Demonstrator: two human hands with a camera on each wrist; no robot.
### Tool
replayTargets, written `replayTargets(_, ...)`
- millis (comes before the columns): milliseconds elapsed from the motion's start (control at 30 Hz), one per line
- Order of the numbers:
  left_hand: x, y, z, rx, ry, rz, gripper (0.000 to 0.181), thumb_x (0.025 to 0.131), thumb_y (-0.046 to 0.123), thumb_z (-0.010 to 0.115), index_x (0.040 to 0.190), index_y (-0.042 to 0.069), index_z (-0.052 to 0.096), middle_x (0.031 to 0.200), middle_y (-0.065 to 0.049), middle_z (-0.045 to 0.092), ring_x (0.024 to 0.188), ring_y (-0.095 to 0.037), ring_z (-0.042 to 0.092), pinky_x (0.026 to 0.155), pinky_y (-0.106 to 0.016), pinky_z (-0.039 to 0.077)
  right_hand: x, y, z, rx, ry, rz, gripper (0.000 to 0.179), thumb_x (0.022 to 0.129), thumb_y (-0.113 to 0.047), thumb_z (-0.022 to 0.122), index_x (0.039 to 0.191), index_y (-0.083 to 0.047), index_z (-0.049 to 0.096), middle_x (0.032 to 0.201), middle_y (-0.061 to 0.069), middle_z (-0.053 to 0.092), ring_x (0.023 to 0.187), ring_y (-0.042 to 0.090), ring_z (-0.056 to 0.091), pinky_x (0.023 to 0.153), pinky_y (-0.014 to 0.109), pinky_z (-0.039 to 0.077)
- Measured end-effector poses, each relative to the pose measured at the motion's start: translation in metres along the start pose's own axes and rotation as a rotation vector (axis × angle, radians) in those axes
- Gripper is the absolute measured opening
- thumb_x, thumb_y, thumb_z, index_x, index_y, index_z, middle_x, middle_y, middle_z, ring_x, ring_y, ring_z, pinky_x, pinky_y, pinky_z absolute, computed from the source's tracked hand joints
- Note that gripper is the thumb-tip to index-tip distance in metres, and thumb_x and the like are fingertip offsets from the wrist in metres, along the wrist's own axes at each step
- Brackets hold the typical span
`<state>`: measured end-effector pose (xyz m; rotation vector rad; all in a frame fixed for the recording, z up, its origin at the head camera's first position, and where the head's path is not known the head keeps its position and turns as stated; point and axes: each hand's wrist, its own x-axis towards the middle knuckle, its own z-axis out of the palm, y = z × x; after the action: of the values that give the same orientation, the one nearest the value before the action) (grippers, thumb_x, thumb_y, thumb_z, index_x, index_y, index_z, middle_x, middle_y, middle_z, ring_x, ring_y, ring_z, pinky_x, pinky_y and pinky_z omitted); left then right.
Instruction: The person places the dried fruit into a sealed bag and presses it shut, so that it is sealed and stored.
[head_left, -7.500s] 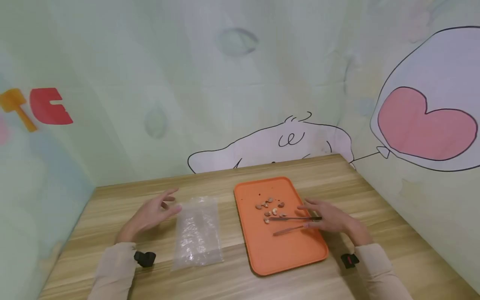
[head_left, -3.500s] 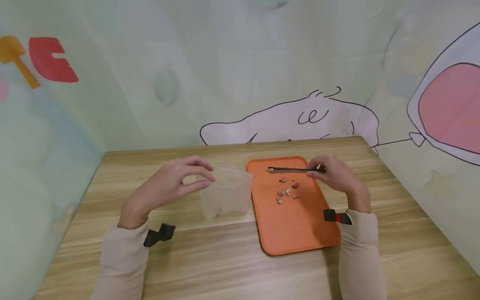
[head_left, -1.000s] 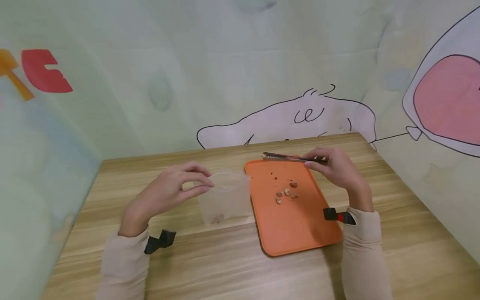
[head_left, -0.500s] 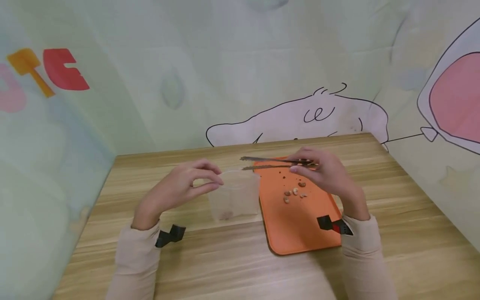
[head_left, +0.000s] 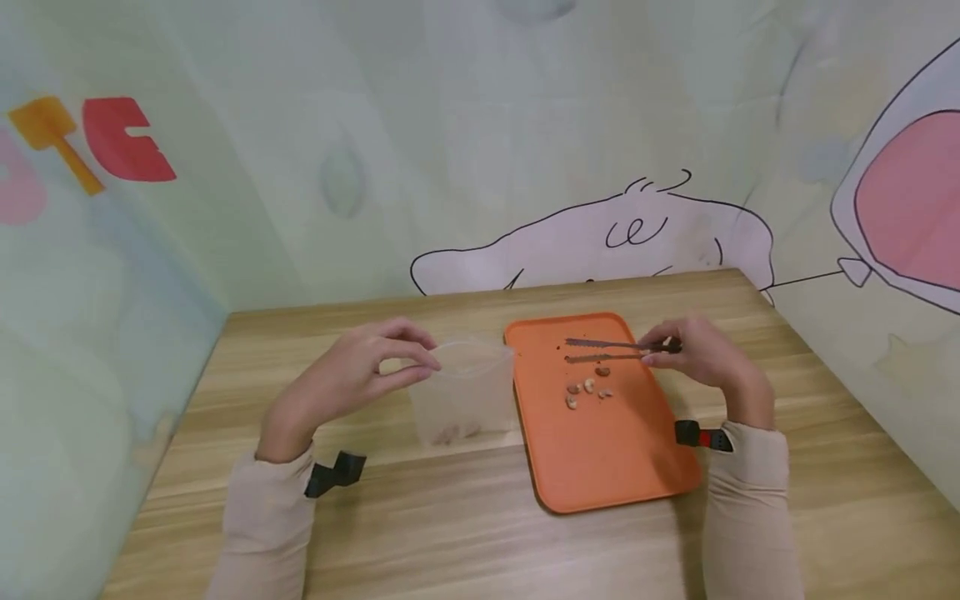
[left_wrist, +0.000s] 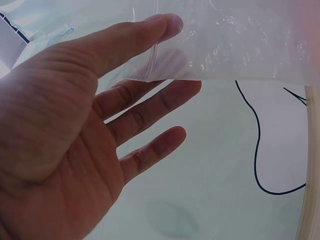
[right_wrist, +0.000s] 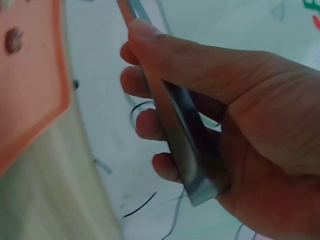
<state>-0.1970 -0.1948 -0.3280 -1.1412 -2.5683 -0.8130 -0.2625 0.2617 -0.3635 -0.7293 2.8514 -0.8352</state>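
My left hand [head_left: 360, 371] pinches the rim of a clear plastic zip bag [head_left: 465, 400] between thumb and index finger; the left wrist view shows the other fingers loose below the bag's edge [left_wrist: 240, 40]. The bag stands upright with its mouth parted and a few brownish pieces at its bottom. My right hand [head_left: 701, 354] grips metal tongs [head_left: 607, 344], their arms spread and nothing between the tips. Those tips hover over the far part of an orange tray [head_left: 600, 458]. Several small nuts [head_left: 589, 386], some curved like cashews, lie below them.
Dark crumbs [head_left: 558, 347] are scattered over the tray's far half. The bag stands close to the tray's left edge on a wood-grain table [head_left: 420, 525]. A printed cloth backdrop [head_left: 480, 167] rises behind the table and along both sides.
The bag, flat earlier, now stands upright in my left hand. My right hand took up the tongs, carried nuts to the bag, and has just swung right, back over the tray. Fewer nuts lie there.
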Motion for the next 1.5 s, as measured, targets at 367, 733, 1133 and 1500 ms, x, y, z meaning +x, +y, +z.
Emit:
replayTargets(367,-0.002,-0.002,-0.001,0.001,0.018,0.035,0.011,0.088,0.011,0.078,0.097,0.016,0.079,0.107,0.004,0.066,0.091,-0.010,0.065,0.077,-0.034,0.054,0.003,0.027,0.015,-0.023,-0.182,0.047,0.009,0.087,-0.012,0.079,0.094,-0.008,0.077,0.093,0.002,0.070,0.082,0.018,0.057,0.070,0.033,0.048)
replayTargets(733,-0.003,-0.001,0.000,0.004,0.017,0.057,0.011,0.087,0.010,0.078,0.098,0.015,0.079,0.106,0.004,0.066,0.089,-0.009,0.065,0.076,-0.032,0.054,-0.002,-0.005,0.002,0.003,0.176,-0.104,0.006,0.092,-0.008,0.073,0.094,-0.003,0.077,0.082,-0.001,0.062,0.069,0.013,0.048,0.057,0.023,0.042)
replayTargets(1133,-0.001,0.002,-0.001,-0.005,0.008,0.070,0.011,0.087,0.010,0.078,0.097,0.015,0.079,0.107,0.003,0.066,0.090,-0.011,0.066,0.076,-0.031,0.053,-0.008,-0.104,0.004,-0.180,0.397,-0.417,0.006,0.087,-0.005,0.078,0.091,-0.009,0.077,0.083,-0.006,0.063,0.065,0.006,0.049,0.056,0.025,0.041)
replayTargets(1500,-0.001,0.004,-0.003,0.000,-0.012,0.042,0.010,0.088,0.012,0.078,0.097,0.017,0.079,0.108,0.004,0.066,0.091,-0.011,0.066,0.076,-0.031,0.053,0.005,-0.109,0.018,-0.102,0.343,-0.435,0.010,0.087,-0.007,0.078,0.098,-0.008,0.075,0.091,-0.001,0.065,0.072,0.006,0.060,0.060,0.029,0.050)
